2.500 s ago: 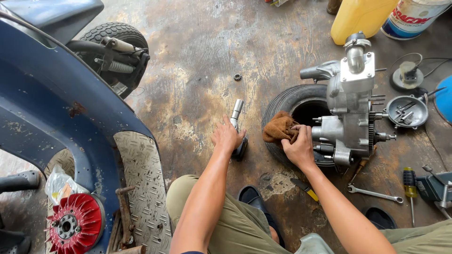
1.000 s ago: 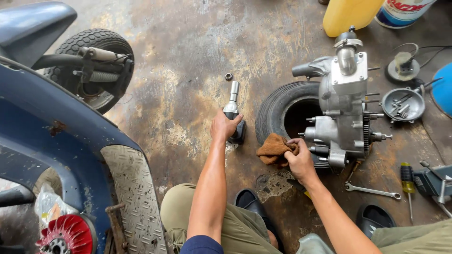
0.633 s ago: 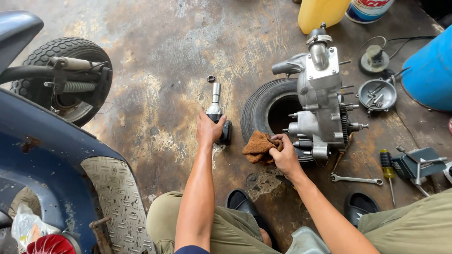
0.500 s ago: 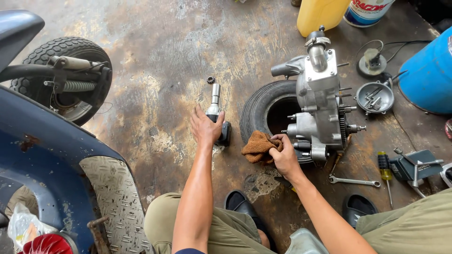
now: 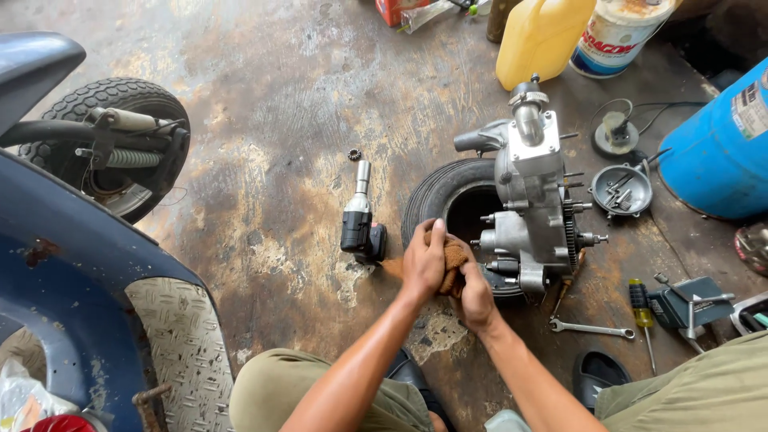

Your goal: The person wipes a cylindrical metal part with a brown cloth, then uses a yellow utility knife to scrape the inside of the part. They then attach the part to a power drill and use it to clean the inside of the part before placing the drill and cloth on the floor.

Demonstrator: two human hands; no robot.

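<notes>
Both hands meet on a brown rag (image 5: 453, 260) at frame centre. Left hand (image 5: 424, 260) lies over the rag, fingers curled on it; right hand (image 5: 475, 298) grips it from 5 o'clock. Rag sits just at 9 o'clock of the grey engine block (image 5: 532, 204), which stands on a black tyre (image 5: 436, 196). Impact wrench (image 5: 360, 218) lies on the stained floor (image 5: 264, 144) at 9 o'clock of the hands, untouched. Spanner (image 5: 590, 327) and yellow-handled screwdriver (image 5: 638, 302) lie at 4 o'clock. Blue scooter body (image 5: 72, 264) far at 8 o'clock.
</notes>
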